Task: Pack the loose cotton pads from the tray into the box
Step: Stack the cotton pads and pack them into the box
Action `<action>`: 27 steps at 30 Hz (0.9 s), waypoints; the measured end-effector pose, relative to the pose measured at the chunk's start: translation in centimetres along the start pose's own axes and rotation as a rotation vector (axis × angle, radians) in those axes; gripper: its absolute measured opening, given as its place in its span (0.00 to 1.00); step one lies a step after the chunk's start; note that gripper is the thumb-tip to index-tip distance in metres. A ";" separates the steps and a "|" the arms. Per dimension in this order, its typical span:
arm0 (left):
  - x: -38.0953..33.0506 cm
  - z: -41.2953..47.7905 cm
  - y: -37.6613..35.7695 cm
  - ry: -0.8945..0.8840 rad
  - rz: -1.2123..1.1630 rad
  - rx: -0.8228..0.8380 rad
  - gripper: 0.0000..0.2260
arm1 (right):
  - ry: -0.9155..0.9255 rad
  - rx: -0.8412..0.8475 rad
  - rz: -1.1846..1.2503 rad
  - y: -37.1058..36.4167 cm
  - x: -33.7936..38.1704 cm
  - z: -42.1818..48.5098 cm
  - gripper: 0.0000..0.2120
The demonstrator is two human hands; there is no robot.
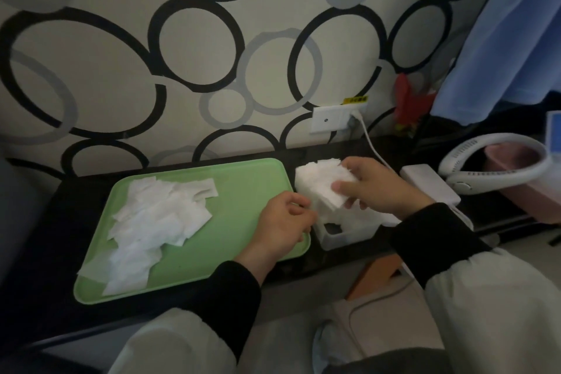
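A green tray [236,191] lies on the dark desk, with several loose white cotton pads [154,222] scattered over its left half. To its right stands a white box [349,231] with a cut-out in its front. My right hand [376,188] holds a stack of white pads [321,182] over the box, thumb on the stack's front. My left hand [282,225] hovers at the tray's right edge beside the box, fingers loosely curled; nothing is visible in it.
A white adapter block [428,185] with a cable running to a wall socket [337,118] sits right of the box. A white neck fan [491,164] and pink container [510,158] lie far right. Blue cloth [510,39] hangs at the upper right.
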State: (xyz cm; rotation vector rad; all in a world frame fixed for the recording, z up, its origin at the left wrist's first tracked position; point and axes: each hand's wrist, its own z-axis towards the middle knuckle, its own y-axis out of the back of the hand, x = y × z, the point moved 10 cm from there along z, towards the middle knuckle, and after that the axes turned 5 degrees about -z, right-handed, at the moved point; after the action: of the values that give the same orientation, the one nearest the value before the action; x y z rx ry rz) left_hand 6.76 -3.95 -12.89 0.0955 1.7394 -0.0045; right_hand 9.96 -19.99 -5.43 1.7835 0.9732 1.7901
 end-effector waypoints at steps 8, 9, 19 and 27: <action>1.8 1.2 -1.8 0.077 0.018 0.060 0.17 | 0.091 0.185 -0.516 -2.9 0.3 1.5 0.09; 1.8 1.3 -1.7 0.077 0.023 0.065 0.17 | 0.077 0.208 -0.563 -3.3 0.3 1.6 0.10; 1.9 1.4 -1.7 0.077 0.034 0.096 0.17 | 0.148 0.180 -0.909 -5.3 2.1 1.0 0.11; 1.6 0.7 -1.7 0.077 0.049 0.126 0.18 | 0.153 0.036 -0.899 -4.5 1.7 1.2 0.11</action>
State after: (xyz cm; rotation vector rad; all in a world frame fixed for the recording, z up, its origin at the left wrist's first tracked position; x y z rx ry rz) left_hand 7.08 -5.62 -14.71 0.2334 1.8130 -0.0753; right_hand 10.19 -15.54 -7.63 0.9483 1.5464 1.3123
